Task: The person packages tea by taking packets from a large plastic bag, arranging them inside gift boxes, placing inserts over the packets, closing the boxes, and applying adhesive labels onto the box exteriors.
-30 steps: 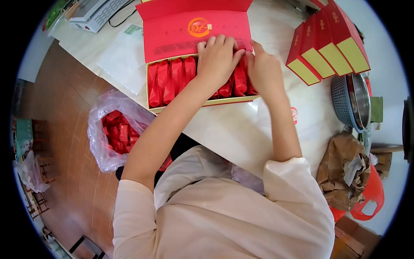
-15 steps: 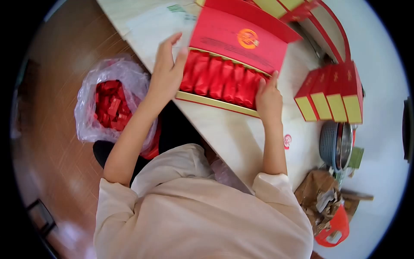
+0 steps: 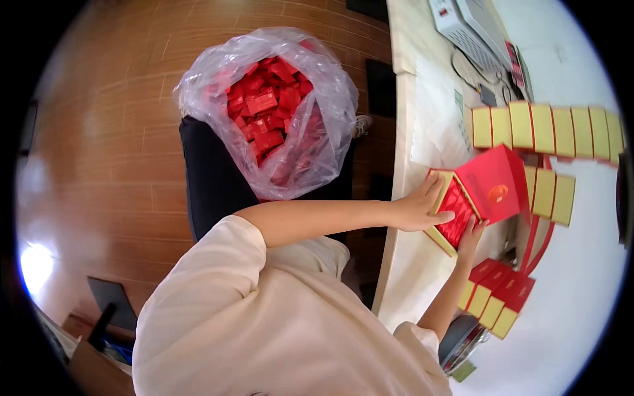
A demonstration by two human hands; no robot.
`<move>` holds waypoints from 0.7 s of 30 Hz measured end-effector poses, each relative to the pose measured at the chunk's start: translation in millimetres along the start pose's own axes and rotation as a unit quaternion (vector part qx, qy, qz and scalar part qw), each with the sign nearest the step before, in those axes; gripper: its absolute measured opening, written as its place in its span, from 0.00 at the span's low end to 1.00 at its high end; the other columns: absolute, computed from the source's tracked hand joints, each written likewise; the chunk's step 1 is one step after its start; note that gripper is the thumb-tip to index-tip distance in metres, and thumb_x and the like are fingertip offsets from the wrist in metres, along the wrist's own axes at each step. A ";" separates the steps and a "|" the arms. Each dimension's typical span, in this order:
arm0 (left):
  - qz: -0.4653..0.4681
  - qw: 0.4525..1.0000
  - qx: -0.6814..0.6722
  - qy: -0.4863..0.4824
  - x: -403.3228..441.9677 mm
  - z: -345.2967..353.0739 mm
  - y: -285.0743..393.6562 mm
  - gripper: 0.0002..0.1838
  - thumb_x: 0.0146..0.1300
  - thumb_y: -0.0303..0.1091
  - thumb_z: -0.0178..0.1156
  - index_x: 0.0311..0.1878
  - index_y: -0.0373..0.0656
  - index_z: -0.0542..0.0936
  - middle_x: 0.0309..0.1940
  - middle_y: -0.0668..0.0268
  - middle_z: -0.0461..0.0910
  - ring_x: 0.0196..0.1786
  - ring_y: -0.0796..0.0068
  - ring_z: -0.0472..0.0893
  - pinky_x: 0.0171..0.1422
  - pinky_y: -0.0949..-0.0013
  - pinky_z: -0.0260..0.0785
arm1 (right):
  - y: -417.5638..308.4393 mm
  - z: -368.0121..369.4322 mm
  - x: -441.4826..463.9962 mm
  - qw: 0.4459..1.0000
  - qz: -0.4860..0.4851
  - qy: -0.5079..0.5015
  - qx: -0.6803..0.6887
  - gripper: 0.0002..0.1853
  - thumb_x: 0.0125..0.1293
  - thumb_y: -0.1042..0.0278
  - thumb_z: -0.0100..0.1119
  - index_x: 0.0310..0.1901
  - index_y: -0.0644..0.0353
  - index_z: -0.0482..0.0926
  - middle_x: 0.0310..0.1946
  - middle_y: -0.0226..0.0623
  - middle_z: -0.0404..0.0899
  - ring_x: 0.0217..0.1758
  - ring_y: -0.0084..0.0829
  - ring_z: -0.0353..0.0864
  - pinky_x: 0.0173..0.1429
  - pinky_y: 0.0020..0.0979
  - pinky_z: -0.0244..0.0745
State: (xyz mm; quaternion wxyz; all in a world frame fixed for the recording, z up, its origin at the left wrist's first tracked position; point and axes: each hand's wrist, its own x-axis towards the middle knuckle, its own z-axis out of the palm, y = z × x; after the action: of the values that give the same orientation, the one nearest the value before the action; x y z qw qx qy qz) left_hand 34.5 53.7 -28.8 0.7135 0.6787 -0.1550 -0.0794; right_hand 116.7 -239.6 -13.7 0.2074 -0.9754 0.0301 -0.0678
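Floor (image 3: 119, 132): brown, dark at its edge.
Clear bag (image 3: 323, 142): between dark legs (image 3: 214, 178), maybe so its red packets (image 3: 261, 102) are close; its bottom is hidden.
Left hand (image 3: 417, 206): thumb and fingers spread wide on the box's side, likely keeping it steady.
Open box (image 3: 441, 242): on the pale table (image 3: 413, 264), packets inside.
Right hand (image 3: 469, 237): at the box's other side; can't tell if it grips.
Box row (image 3: 541, 125): side by side, far end lost in black.

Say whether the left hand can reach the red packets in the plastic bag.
Probably yes: the plastic bag gapes open, baring red packets, though the left hand is at the open box.
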 end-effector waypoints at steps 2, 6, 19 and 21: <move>0.026 0.991 -0.132 0.017 -6.6 -25.0 -4.2 0.42 0.70 0.54 0.48 0.70 0.26 0.48 0.70 0.39 0.49 0.75 0.51 0.49 0.77 0.58 0.42 | -63.4 -13.8 -28.4 0.981 0.048 0.033 -0.186 0.37 0.73 0.46 0.43 0.71 0.67 0.49 0.67 0.61 0.59 0.71 0.52 0.58 0.72 0.42 0.54; 0.075 0.961 -0.100 0.245 -39.8 -93.7 -47.5 0.21 0.69 0.43 0.53 0.57 0.36 0.70 0.53 0.53 0.74 0.55 0.63 0.75 0.59 0.64 0.67 | -141.7 0.0 -49.0 0.939 -0.135 0.190 -0.253 0.25 0.71 0.60 0.49 0.64 0.66 0.64 0.57 0.57 0.70 0.60 0.52 0.68 0.62 0.45 0.64; -0.114 0.775 -0.143 0.605 -176.4 -316.8 -222.7 0.09 0.67 0.27 0.52 0.47 0.38 0.76 0.38 0.66 0.79 0.42 0.81 0.77 0.49 0.74 0.70 | -387.0 509.9 -28.2 0.850 -0.279 -0.436 0.095 0.17 0.64 0.68 0.57 0.53 0.63 0.72 0.41 0.43 0.77 0.41 0.36 0.79 0.48 0.37 0.74; -0.145 0.740 -0.143 0.641 -185.5 -334.3 -249.4 0.09 0.67 0.28 0.51 0.48 0.38 0.76 0.38 0.66 0.78 0.42 0.81 0.76 0.49 0.75 0.70 | -401.9 576.9 -15.5 0.850 -0.082 -0.507 0.115 0.19 0.66 0.63 0.55 0.55 0.62 0.70 0.40 0.40 0.78 0.38 0.34 0.79 0.43 0.35 0.75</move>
State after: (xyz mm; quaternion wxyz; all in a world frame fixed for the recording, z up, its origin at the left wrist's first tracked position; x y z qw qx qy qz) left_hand -5.6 412.8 -307.7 0.7132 0.4733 0.4520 0.2509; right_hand 197.2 359.4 -373.2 0.2979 -0.8424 -0.1671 0.4167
